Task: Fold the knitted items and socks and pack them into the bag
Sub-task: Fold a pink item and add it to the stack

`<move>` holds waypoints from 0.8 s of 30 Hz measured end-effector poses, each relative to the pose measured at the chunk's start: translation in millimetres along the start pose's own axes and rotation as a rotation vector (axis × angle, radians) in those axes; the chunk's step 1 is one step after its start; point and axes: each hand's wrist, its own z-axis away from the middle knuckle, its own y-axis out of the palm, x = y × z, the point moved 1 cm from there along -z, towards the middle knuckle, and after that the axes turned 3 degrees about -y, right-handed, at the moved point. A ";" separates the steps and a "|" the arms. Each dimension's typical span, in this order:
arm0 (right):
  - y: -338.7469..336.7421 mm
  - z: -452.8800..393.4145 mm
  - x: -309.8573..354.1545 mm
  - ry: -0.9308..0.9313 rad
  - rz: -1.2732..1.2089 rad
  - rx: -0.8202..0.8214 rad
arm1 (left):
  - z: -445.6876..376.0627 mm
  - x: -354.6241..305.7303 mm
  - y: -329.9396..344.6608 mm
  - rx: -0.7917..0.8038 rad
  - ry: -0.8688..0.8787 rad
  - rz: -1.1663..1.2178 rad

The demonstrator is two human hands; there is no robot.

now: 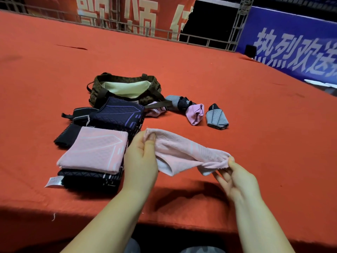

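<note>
The pink sock (184, 152) looked soft and light; her left hand (141, 157) and right hand (235, 177) pinched its two ends.

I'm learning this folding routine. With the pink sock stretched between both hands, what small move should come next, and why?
Probably bring the right hand over toward the left hand, folding the pink sock in half. It is held out at both ends above the red cloth, not yet folded, while folded socks already lie beside the open bag.
</note>
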 end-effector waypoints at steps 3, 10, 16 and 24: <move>-0.4 2.4 2.9 -0.136 0.129 -0.025 | -4.1 -5.2 -1.5 -0.011 0.031 -0.001; -23.3 -5.7 4.6 -0.277 0.210 -0.123 | -20.3 -12.1 -21.4 -0.058 0.053 -0.032; -38.7 -12.1 18.1 -0.362 0.309 -0.152 | -30.5 -15.3 -13.0 0.230 -0.008 -0.166; -47.3 -4.4 11.6 -0.422 0.650 -0.028 | -23.3 39.9 17.0 0.389 -0.376 -0.373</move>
